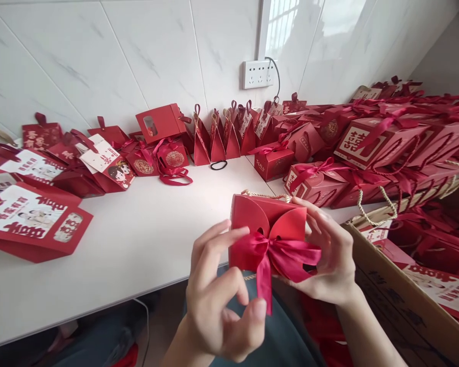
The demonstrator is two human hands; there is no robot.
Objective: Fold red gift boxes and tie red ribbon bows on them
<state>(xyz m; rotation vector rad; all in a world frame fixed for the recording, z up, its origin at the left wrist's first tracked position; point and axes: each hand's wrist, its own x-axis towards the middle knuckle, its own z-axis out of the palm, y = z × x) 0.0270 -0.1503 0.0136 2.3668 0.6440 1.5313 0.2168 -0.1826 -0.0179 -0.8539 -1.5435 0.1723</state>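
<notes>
A red gift box point(286, 216) with curved flaps and a twisted cord handle is held up in front of me, over the table's front edge. Its top faces me, tied with a crimson ribbon bow point(270, 247) whose one tail hangs down. My right hand point(331, 255) grips the box by its right side, thumb above and fingers below. My left hand point(224, 298) is at the left of the bow with its fingers apart and curled. Its index fingertip overlaps the bow's left loop; whether it touches cannot be made out.
Finished-looking red boxes point(315, 178) are piled along the right of the white table point(156, 229). Triangular boxes point(218, 140) line the wall, and printed boxes point(34, 219) lie at left. A cardboard carton point(386, 285) of red boxes stands at right. A black loop point(219, 165) lies mid-table.
</notes>
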